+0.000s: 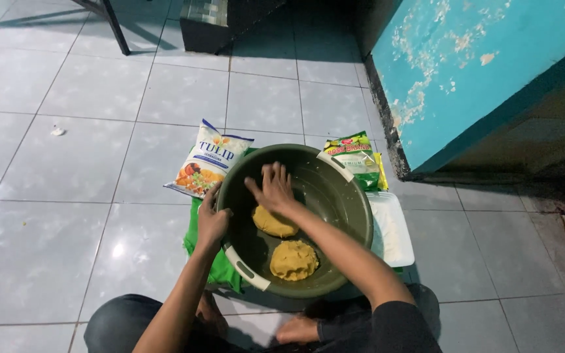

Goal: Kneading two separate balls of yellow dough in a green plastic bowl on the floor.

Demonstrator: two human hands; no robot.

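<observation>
Left hand (212, 222) clamps the green basin (335, 196) rim, steadying it on the tiled floor (67, 248). Right hand (271, 189), fingers spread, presses on one dough lump (274, 222), gripping nothing; a second lump (293, 260) sits nearer. Dough looks soft, sticky, light; scoop from underneath. Flour bag (209, 167) behind.

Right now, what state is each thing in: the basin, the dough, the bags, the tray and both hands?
Basin: upright on the floor, holding dough.
Dough lump by the hand: pressed under the right hand.
Dough lump nearer the person: lying loose, untouched.
White bag: lying flat on the tiles.
Green bag: leaning at the basin rim.
White tray: flat, partly under the basin.
Left hand: gripping the rim.
Right hand: fingers spread.
</observation>
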